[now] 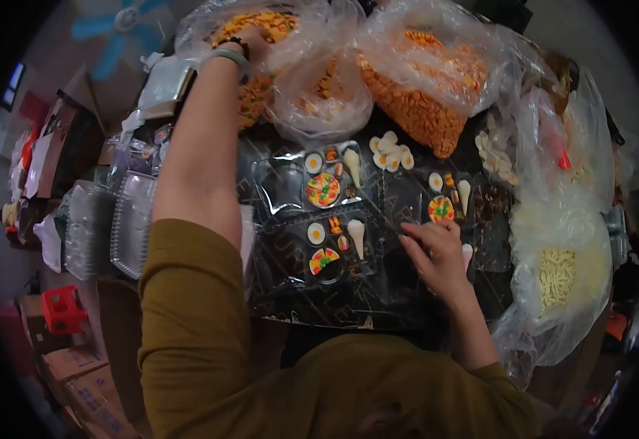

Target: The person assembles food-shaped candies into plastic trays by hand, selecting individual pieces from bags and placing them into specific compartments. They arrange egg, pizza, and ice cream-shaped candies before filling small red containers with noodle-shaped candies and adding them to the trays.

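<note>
My left hand [255, 45] reaches into a clear plastic bag of small orange and yellow pieces [272, 25] at the top left; its fingers are hidden among them. My right hand [438, 252] is over the lower right clear tray, fingers curled and thumb near the index finger; anything between them is hidden. Beside it is a white cone-shaped piece [467, 256]. Above, a miniature pizza [441, 209] lies with a toy fried egg [436, 181]. Two trays to the left hold a whole toy pizza [323, 190] and a partial toy pizza [324, 261], plus eggs and white cones.
Loose toy fried eggs [391, 151] lie behind the trays. A large bag of orange pieces [436, 88] stands at the back. On the right are dark brown pieces [491, 208] and a bag of pale sticks [557, 278]. Clear plastic containers [133, 219] are stacked left.
</note>
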